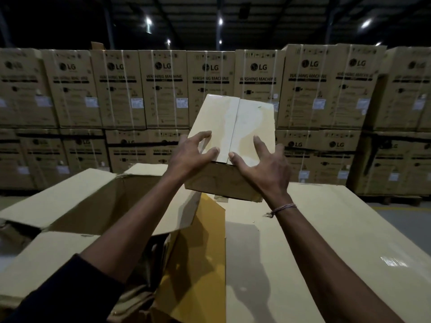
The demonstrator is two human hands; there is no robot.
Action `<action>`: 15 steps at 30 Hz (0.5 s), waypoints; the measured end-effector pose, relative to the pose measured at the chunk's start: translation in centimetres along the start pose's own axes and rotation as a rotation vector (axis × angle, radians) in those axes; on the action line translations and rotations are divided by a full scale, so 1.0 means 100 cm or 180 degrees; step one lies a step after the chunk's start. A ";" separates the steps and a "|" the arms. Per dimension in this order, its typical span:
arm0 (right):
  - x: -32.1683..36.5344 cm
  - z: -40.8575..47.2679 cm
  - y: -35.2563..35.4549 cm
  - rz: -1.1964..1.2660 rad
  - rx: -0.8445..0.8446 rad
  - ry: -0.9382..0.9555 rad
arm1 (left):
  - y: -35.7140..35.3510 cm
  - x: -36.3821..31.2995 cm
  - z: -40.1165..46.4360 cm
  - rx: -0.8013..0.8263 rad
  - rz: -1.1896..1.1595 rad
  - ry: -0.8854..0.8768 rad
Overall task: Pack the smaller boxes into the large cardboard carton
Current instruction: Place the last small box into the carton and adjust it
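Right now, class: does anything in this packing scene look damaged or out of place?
Yes. The large carton has a torn, crumpled rim beside the left forearm, and the small box carries wrinkled, peeling tape along its bottom edge.

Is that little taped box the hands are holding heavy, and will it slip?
Probably not heavy: the small box is held up tilted by the left hand and right hand with spread fingers only. Its glossy tape looks slick, so it might slide. The sides look flat and stiff.

Dark sleeve point(58, 287), thread wristband point(283, 208)
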State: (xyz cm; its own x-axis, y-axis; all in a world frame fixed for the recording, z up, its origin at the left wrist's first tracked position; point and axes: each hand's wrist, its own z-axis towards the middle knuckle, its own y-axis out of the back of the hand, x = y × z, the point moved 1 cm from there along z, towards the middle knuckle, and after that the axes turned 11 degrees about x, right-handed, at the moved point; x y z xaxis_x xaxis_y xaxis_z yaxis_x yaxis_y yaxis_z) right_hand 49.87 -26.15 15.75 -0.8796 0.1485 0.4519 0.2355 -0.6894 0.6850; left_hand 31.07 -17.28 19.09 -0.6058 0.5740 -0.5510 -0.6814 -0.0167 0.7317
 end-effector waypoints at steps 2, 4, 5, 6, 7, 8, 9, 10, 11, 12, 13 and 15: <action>0.019 0.011 -0.015 -0.0005 0.0019 0.0033 | 0.015 0.018 0.010 -0.0058 0.0062 0.0022; 0.040 0.022 -0.032 -0.0007 0.0053 0.0086 | 0.031 0.041 0.020 -0.0120 0.0130 0.0047; 0.051 0.026 -0.041 -0.0002 0.0083 0.0119 | 0.039 0.054 0.025 -0.0140 0.0153 0.0057; 0.063 0.030 -0.051 0.0009 0.0121 0.0155 | 0.048 0.067 0.029 -0.0158 0.0164 0.0057; 0.075 0.033 -0.060 0.0015 0.0159 0.0187 | 0.057 0.081 0.033 -0.0179 0.0166 0.0047; 0.088 0.035 -0.069 0.0012 0.0189 0.0205 | 0.066 0.095 0.037 -0.0200 0.0162 0.0032; 0.101 0.037 -0.078 0.0004 0.0205 0.0204 | 0.076 0.109 0.040 -0.0215 0.0166 0.0015; 0.114 0.038 -0.087 0.0004 0.0212 0.0189 | 0.085 0.124 0.043 -0.0219 0.0180 0.0004; 0.129 0.039 -0.096 0.0013 0.0222 0.0172 | 0.096 0.138 0.045 -0.0216 0.0199 0.0007; 0.144 0.039 -0.106 0.0026 0.0237 0.0156 | 0.106 0.152 0.047 -0.0212 0.0229 0.0020; 0.159 0.040 -0.115 0.0035 0.0262 0.0136 | 0.117 0.167 0.049 -0.0196 0.0273 0.0041; 0.188 0.039 -0.136 0.0068 0.0372 0.0094 | 0.138 0.197 0.049 -0.0109 0.0347 0.0117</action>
State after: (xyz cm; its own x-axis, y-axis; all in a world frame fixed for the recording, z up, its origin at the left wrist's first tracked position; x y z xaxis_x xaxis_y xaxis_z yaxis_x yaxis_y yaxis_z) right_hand 31.76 -11.22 17.12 -0.8853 0.1125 0.4511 0.2993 -0.6047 0.7381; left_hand 11.78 -2.18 20.35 -0.6912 0.5369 -0.4838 -0.6240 -0.1056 0.7743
